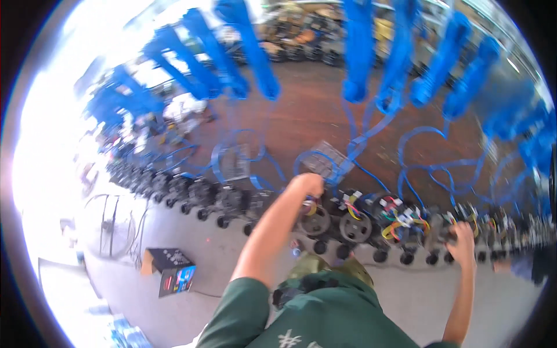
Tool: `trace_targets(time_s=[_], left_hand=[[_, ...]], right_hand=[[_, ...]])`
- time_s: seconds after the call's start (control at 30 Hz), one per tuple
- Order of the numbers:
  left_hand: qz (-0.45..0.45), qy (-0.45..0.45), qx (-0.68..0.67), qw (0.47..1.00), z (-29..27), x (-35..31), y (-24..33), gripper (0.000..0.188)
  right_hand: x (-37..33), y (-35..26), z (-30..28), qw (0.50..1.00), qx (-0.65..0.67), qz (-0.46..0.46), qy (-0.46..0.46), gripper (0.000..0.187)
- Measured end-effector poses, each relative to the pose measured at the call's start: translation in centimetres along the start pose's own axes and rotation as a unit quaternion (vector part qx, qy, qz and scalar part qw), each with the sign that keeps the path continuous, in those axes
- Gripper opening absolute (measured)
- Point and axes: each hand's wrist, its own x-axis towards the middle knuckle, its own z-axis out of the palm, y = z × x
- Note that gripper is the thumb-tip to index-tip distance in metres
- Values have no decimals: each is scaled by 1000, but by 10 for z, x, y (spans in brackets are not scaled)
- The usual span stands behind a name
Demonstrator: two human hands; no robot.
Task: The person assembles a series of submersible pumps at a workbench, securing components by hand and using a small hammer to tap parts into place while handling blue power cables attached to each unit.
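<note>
Along the near edge of the bench runs a row of dark round units with wires on top. My left hand (307, 184) is curled over the back of a dark disc-shaped unit (315, 221) left of centre; its fingertips are hidden. Just right of it lies another disc-shaped unit (355, 227) with yellow wires. Farther right, my right hand (462, 242) has its fingers bent against a dark unit (445, 235) and seems to grip its side. A bundle of yellow, red and white-plugged wires (406, 223) lies between my hands.
Blue sleeve-like bundles (358, 52) hang over the reddish-brown bench (301, 110), with blue cables (406, 145) looping across it. A clear tray (328, 162) lies behind my left hand. An open printed box (169, 271) stands on the floor. Another person's arm (513, 267) shows at far right.
</note>
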Motion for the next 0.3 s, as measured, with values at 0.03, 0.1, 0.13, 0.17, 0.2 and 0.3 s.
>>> trace_targets(time_s=[0.03, 0.1, 0.13, 0.17, 0.2, 0.3], left_hand=[[-25, 0, -25, 999, 11, 0, -11, 28], [-65, 48, -79, 994, 14, -10, -9, 30], [-91, 90, -53, 990, 46, 2, -37, 33], [-98, 122, -60, 986, 46, 7, -34, 34], [-79, 118, -44, 989, 34, 8, -27, 32], [-83, 159, 7, 984, 3, -20, -5, 36]], right_hand=[[-3, -5, -2, 1000, 0, -9, 7, 44], [-15, -16, -4, 999, 12, 5, 43, 44], [-7, -40, -9, 998, 7, 1, 69, 41], [-5, -65, -17, 994, -14, 25, 101, 39], [-1, -91, -19, 987, 41, 50, 148, 35], [12, -148, -21, 968, 182, 72, 158, 25]])
